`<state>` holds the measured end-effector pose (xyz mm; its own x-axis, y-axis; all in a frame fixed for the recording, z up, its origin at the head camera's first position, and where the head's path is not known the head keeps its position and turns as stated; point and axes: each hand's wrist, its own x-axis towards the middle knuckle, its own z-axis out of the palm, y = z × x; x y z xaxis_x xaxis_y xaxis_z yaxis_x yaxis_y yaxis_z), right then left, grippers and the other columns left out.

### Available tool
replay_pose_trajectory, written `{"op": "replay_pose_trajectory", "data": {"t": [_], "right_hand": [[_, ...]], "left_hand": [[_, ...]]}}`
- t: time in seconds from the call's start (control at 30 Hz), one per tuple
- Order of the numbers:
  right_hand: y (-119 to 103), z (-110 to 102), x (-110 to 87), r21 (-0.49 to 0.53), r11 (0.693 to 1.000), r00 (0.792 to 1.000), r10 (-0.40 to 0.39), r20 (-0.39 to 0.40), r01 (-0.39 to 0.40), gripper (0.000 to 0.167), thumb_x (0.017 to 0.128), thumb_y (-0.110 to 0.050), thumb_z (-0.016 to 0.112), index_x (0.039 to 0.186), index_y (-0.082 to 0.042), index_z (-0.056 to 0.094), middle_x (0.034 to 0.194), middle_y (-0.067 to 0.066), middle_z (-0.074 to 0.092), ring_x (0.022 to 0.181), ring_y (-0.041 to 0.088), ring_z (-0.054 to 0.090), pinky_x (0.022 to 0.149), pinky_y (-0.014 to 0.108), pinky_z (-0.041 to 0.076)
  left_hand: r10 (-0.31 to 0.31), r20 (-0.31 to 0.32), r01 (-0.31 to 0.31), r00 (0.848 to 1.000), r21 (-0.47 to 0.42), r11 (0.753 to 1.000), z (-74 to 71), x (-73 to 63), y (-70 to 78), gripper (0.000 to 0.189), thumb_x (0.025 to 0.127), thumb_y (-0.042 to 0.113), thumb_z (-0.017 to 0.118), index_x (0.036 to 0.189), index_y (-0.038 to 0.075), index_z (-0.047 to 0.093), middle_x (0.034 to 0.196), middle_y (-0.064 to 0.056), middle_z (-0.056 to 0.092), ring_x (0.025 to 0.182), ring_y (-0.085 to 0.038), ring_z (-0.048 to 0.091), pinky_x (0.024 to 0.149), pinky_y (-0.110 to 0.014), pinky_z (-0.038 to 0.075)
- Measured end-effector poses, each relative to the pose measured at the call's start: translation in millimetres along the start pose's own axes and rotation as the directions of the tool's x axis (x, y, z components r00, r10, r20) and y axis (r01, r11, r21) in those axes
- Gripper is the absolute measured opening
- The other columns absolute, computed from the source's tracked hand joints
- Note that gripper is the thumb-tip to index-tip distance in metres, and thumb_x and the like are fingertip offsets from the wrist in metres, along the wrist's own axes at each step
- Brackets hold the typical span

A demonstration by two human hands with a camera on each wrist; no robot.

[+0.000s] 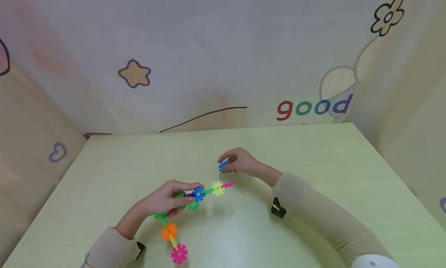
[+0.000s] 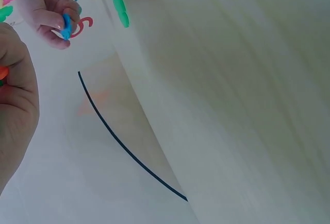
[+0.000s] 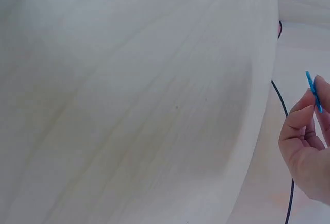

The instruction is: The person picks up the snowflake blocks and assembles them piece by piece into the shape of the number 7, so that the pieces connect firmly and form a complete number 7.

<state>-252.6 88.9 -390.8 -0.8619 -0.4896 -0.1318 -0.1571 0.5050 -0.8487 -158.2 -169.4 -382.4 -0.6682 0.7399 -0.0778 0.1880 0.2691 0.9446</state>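
Note:
My left hand (image 1: 163, 198) grips a chain of interlocked plastic snowflake discs near its middle, thumb and fingers at a blue disc (image 1: 198, 194). From there the chain runs right through a yellow disc (image 1: 218, 188) to a pink one (image 1: 228, 184), seen edge-on. Its other end hangs toward the front, with an orange disc (image 1: 169, 231) and a magenta disc (image 1: 179, 254). Some green discs are partly hidden by the fingers. Beyond the pink end, my right hand (image 1: 244, 162) pinches a single blue snowflake disc (image 3: 313, 92) between thumb and fingertips, apart from the chain.
Both hands are over a pale green table (image 1: 313, 155). A printed cloth wall (image 1: 209, 66) rises along its back edge, and cloth also stands at both sides. Black clips (image 1: 278, 209) hang at the sleeve cuffs.

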Motion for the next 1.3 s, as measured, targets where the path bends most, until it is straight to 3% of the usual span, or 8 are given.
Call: {"op": "replay_pose_trajectory", "data": {"t": [0.23, 0.4, 0.57, 0.87, 1.3], "right_hand": [[1.4, -7.9, -19.4, 0.082, 0.996, 0.999, -0.038, 0.002, 0.038, 0.03, 0.081, -0.007, 0.068, 0.107, 0.006, 0.063, 0.065, 0.003, 0.057, 0.055, 0.018, 0.049, 0.057, 0.031, 0.047], [-1.1, -11.5, -32.3, 0.13, 0.99, 0.998, -0.052, -0.024, 0.055, 0.031, 0.081, -0.006, 0.067, 0.109, 0.006, 0.062, 0.073, 0.006, 0.062, 0.066, 0.035, 0.055, 0.06, 0.03, 0.05], [-4.1, -15.3, -44.5, 0.173, 0.982, 0.996, -0.06, -0.06, 0.07, 0.031, 0.081, -0.005, 0.067, 0.109, 0.009, 0.061, 0.073, 0.007, 0.063, 0.069, 0.041, 0.057, 0.059, 0.029, 0.051], [-8.6, -21.5, -60.9, 0.209, 0.978, 0.996, -0.005, -0.088, 0.023, 0.029, 0.081, -0.005, 0.067, 0.109, 0.002, 0.063, 0.081, 0.01, 0.066, 0.074, 0.041, 0.059, 0.065, 0.035, 0.053], [-15.6, -15.8, -74.6, 0.368, 0.929, 0.991, 0.081, -0.111, -0.035, 0.032, 0.082, -0.004, 0.065, 0.112, 0.006, 0.06, 0.081, 0.011, 0.064, 0.064, 0.019, 0.063, 0.067, 0.031, 0.054]], "left_hand": [[-0.032, -0.018, 0.032, 0.999, 0.006, 0.999, -0.4, 0.7, 0.2, 0.044, 0.092, 0.017, 0.054, 0.133, 0.004, 0.045, 0.049, -0.015, 0.039, 0.035, -0.015, 0.036, 0.037, -0.02, 0.037], [-0.038, -0.023, 0.039, 0.999, 0.004, 0.999, -0.6, 1.5, -0.2, 0.044, 0.093, 0.016, 0.054, 0.134, 0.002, 0.044, 0.049, -0.014, 0.039, 0.035, -0.015, 0.036, 0.037, -0.019, 0.036], [-0.034, -0.028, 0.034, 0.999, 0.006, 0.999, -0.4, 2.5, -0.8, 0.043, 0.093, 0.014, 0.053, 0.133, 0.002, 0.045, 0.05, -0.016, 0.038, 0.035, -0.015, 0.035, 0.036, -0.018, 0.036], [-0.02, -0.038, 0.022, 0.999, 0.034, 0.999, -0.5, 3.6, -1.2, 0.043, 0.092, 0.014, 0.054, 0.133, 0.002, 0.046, 0.049, -0.019, 0.036, 0.034, -0.015, 0.034, 0.035, -0.02, 0.035], [-0.021, -0.083, 0.021, 0.996, 0.004, 1.0, 2.4, 5.5, 4.2, 0.044, 0.092, 0.015, 0.054, 0.134, 0.004, 0.044, 0.049, -0.02, 0.034, 0.034, -0.017, 0.032, 0.035, -0.021, 0.035]]}}
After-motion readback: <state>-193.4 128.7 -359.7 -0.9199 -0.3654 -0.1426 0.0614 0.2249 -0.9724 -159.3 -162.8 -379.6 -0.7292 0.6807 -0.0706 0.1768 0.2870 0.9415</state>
